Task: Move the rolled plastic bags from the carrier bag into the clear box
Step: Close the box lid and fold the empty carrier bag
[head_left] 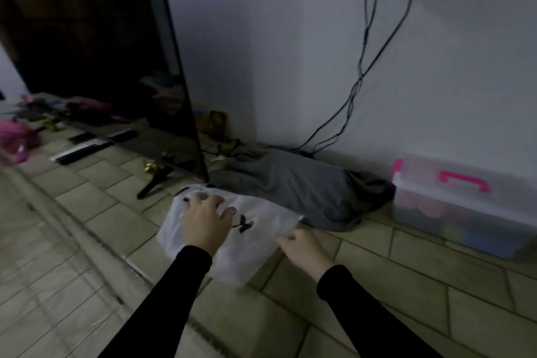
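Both hands gripped the white printed plastic carrier bag point(250, 244): left hand point(205, 219) at its ten o'clock, right hand point(302, 250) pinching its three o'clock edge.

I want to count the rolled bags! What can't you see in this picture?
- Head view: rolled bags, hidden inside the white carrier bag under the left hand.
- Clear box contents: blurred colours behind cloudy walls.
- Right hand fingers: curled at the bag's edge, grip unclear.

dim, bluish | soft motion blur | wide-angle bending at edges | faint shadows
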`<state>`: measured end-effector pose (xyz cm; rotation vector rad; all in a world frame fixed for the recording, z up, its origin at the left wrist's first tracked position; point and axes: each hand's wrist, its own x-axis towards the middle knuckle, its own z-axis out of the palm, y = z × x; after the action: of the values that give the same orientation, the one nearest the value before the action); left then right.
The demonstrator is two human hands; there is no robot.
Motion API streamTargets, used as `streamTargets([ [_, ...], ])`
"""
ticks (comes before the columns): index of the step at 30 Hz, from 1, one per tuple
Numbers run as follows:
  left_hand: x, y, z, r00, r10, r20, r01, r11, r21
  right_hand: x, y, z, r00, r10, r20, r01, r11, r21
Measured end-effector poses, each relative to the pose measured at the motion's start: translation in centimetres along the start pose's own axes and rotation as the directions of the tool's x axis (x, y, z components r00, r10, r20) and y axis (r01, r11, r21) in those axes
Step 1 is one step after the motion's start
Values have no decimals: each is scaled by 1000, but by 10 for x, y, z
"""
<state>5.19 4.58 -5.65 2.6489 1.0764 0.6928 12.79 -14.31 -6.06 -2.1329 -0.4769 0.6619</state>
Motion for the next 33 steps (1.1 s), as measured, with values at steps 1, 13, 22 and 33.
streamTargets([
  [1, 4, -14, -2, 996, -84, 6, 84, 996, 38, 3, -3, 8, 1000, 22, 22, -23, 999, 45],
  [13, 13, -78, -2, 907, -367, 206, 413, 869, -271, 34, -13, 44, 992, 130, 4, -130, 990, 47],
  [22, 13, -15, -35, 975, -161, 152, 138, 979, 152, 9, -2, -9, 991, 130, -30, -130, 991, -28],
  [33, -18, 136, -56, 730, 663, 165, -661, 746, -74, -72, 24, -144, 950, 237, -203, -247, 969, -28],
])
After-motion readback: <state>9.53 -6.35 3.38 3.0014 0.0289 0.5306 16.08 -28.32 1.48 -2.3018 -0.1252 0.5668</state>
